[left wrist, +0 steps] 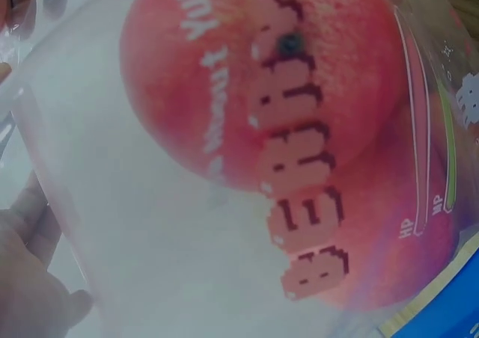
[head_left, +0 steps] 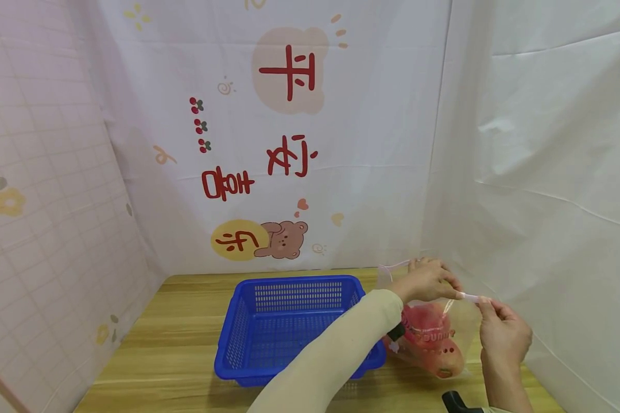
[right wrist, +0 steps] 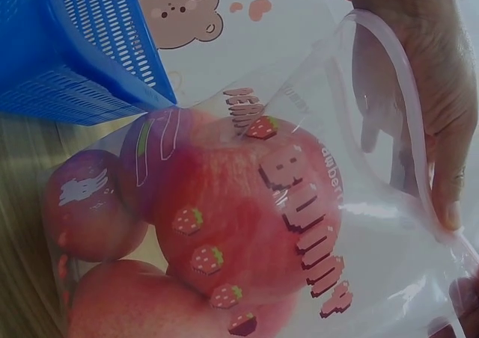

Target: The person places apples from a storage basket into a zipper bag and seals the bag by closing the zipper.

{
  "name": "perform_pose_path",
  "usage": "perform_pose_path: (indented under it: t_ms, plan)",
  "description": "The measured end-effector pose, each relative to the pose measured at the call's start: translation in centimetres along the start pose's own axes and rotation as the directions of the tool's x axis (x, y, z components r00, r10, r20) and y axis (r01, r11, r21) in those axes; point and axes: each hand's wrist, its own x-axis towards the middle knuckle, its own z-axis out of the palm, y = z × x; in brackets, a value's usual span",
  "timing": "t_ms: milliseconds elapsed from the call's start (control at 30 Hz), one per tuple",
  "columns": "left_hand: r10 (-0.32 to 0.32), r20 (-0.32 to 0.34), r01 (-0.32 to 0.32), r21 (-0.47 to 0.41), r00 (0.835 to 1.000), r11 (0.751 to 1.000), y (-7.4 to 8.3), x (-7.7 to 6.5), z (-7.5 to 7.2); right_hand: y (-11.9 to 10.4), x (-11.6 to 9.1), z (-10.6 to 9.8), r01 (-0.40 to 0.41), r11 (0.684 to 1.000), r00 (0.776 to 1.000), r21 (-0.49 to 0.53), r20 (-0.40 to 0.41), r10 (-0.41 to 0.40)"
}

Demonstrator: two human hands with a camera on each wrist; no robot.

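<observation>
A clear zip bag [head_left: 470, 338] with a pink top strip and printed lettering stands at the right of the table. Several round red fruits, apple-like [right wrist: 247, 203], lie in its lower part. At the top strip my left hand [head_left: 431, 281] pinches the edge between thumb and fingers. My right hand [head_left: 503, 332] pinches the same strip close by, at its right end. The bag's mouth gapes in the right wrist view, beside the left hand. Some left fingers are hidden behind the bag.
Left of the bag stands a blue plastic basket [head_left: 237, 330] with slotted walls, partly covered by the left sleeve [head_left: 336, 355]. The wooden table [head_left: 186, 321] meets a white printed cloth [head_left: 372, 172] at the back and right.
</observation>
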Motion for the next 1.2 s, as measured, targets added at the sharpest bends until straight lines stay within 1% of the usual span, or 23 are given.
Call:
perform_pose_path:
  t_ms: [200, 367, 500, 733, 767, 867, 1000, 1067, 1200]
  plan:
    - [-0.001, 0.010, 0.001, -0.009, 1.000, 1.000, -0.4, 0.0, 0.0, -0.1, 0.0, 0.0, -0.012, 1.000, 1.000, -0.001, 0.005, 0.012]
    - [0.010, 0.009, -0.010, 0.010, 1.000, 1.000, -0.6, 0.0, -0.1, -0.2, -0.1, -0.1, -0.016, 1.000, 1.000, -0.011, -0.002, 0.016]
    - [0.023, 0.003, -0.023, 0.029, 1.000, 0.999, -0.7, 0.0, -0.2, -0.3, -0.1, 0.0, -0.014, 1.000, 1.000, 0.008, -0.012, 0.015]
    - [0.028, 0.011, -0.028, 0.057, 1.000, 0.998, -0.8, 0.0, -0.3, -0.4, -0.2, 0.2, -0.003, 0.997, 0.999, 0.083, -0.035, 0.006]
    - [0.033, 0.010, -0.033, 0.063, 0.999, 0.997, -0.8, 0.0, -0.4, -0.4, -0.2, 0.2, -0.001, 0.997, 0.999, 0.075, -0.037, 0.004]
    - [0.035, 0.020, -0.037, 0.086, 0.999, 0.996, -0.8, 0.0, -0.8, -0.7, -0.3, 0.2, 0.007, 0.999, 0.999, 0.049, -0.036, -0.005]
    - [0.048, 0.030, -0.051, 0.119, 0.998, 0.992, -0.7, -0.1, -1.8, -1.3, -0.4, 0.4, 0.042, 0.999, 0.998, 0.033, -0.040, -0.041]
    - [0.060, 0.028, -0.063, 0.130, 0.998, 0.989, -0.7, -0.1, -2.3, -1.7, -0.4, 0.5, 0.057, 0.997, 0.997, 0.057, -0.049, -0.054]
    - [0.078, 0.020, -0.080, 0.116, 0.997, 0.990, -0.8, -0.1, -3.0, -2.2, -0.5, 0.7, 0.080, 0.992, 0.996, 0.095, -0.058, -0.075]
